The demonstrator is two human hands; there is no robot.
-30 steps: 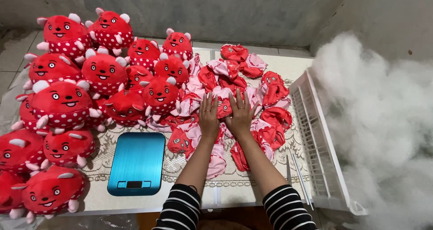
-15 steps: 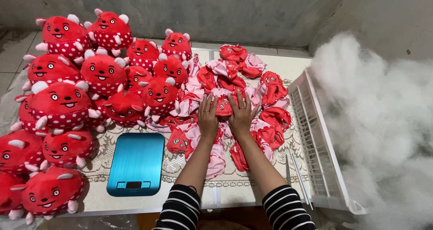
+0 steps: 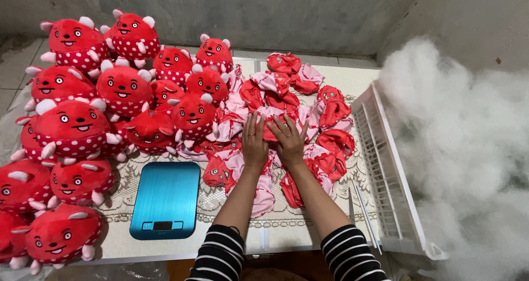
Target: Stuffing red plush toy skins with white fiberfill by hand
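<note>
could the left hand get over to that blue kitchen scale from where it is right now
Probably yes. The left hand lies flat on the unstuffed toy skins, and the blue scale sits just beside that forearm with bare table between them.

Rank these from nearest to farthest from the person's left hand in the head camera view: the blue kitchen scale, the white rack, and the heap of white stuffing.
Measured from the left hand:
1. Blue kitchen scale, just below and to its left on the table.
2. White rack, off to the right, past the right hand.
3. Heap of white stuffing, farthest right, beyond the rack.
</note>
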